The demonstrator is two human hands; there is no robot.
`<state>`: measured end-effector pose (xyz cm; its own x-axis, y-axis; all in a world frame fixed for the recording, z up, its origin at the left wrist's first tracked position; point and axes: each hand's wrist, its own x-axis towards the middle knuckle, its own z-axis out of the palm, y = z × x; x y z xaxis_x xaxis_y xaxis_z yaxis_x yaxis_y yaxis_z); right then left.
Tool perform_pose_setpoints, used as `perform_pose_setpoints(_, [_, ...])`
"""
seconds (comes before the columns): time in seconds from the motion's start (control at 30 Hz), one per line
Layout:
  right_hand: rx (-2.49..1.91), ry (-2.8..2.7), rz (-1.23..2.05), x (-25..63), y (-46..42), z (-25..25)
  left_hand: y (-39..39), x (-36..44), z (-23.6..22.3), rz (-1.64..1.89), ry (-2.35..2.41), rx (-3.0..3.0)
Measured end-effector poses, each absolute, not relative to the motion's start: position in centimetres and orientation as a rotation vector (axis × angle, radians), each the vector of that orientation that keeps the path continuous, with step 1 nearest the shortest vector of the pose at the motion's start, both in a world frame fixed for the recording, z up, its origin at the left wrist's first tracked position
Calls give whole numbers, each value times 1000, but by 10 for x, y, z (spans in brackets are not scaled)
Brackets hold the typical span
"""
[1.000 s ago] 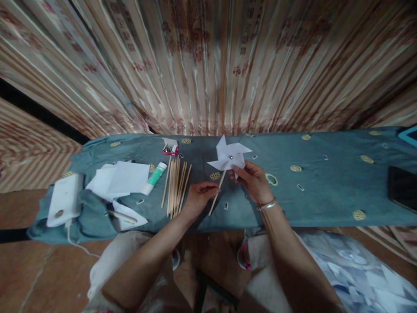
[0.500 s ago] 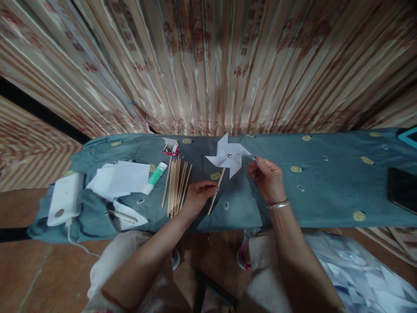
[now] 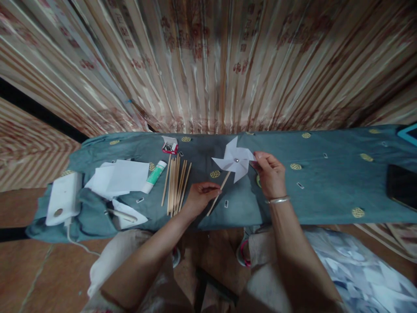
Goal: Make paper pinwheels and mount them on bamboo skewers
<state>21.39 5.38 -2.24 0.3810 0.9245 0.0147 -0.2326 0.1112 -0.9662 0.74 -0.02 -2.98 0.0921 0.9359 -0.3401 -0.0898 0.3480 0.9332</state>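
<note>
A white paper pinwheel (image 3: pixel 235 160) on a wooden stick (image 3: pixel 219 196) is held over the blue-grey cloth of the table (image 3: pixel 325 187). My left hand (image 3: pixel 199 198) is closed round the lower part of the stick. My right hand (image 3: pixel 270 174), a metal bangle on its wrist, pinches the right blade of the pinwheel with its fingertips. A bundle of several wooden sticks (image 3: pixel 176 184) lies just left of my left hand.
A green-and-white glue tube (image 3: pixel 154 176), white paper sheets (image 3: pixel 119 177), a small red box of pins (image 3: pixel 170 147) and a white device with a cable (image 3: pixel 61 198) lie at the left. A dark phone (image 3: pixel 401 187) lies at the far right. A patterned curtain hangs behind.
My right hand let go of the pinwheel's lower blade, drew back to the right, then came back and pinched the right blade. The pinwheel has tilted slightly right.
</note>
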Motion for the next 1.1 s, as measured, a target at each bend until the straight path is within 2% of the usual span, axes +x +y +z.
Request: perform_pose_setpoints(1.1, [-1131, -707, 1190, 200, 48, -17, 1, 6, -25, 991, 1225, 865])
